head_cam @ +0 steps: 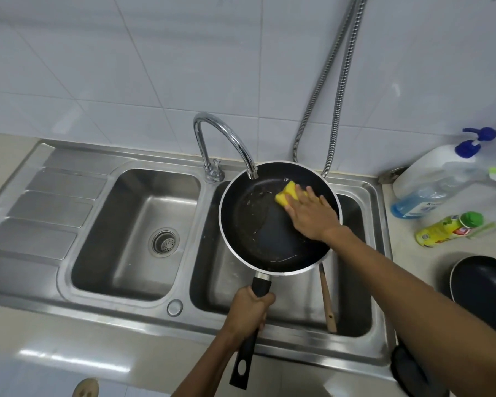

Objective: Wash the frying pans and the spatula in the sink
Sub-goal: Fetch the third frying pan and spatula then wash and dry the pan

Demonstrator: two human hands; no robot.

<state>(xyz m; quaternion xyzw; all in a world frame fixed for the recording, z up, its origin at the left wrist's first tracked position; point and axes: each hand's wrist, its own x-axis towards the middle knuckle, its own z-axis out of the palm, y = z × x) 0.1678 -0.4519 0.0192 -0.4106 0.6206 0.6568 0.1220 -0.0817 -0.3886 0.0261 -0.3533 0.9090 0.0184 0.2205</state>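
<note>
Nearest the camera, the left hand (251, 310) is closed in a full fist around the black handle (245, 356) of the frying pan (258, 224), gripping it close to the pan body, with the handle's free end projecting over the front edge of the sink (205, 224). The pan is held above the right basin, its dark interior facing up, with streaks of wet residue on the surface. The right hand (309, 213) lies flat inside the pan at its far right side, fingers extended and pressing down on a yellow sponge (287, 193). Beneath the pan, a wooden spatula (327, 302) rests in the right basin, only its handle showing. The left basin shows its drain strainer (164, 242). On the counter to the right sits a second frying pan (481, 285); beyond it lie a yellow bottle (441, 229) and a large pump bottle (430, 181). The chrome faucet (226, 138) arches over the pan's far rim. A metal hose (335, 90) hangs against the tiled wall.
</note>
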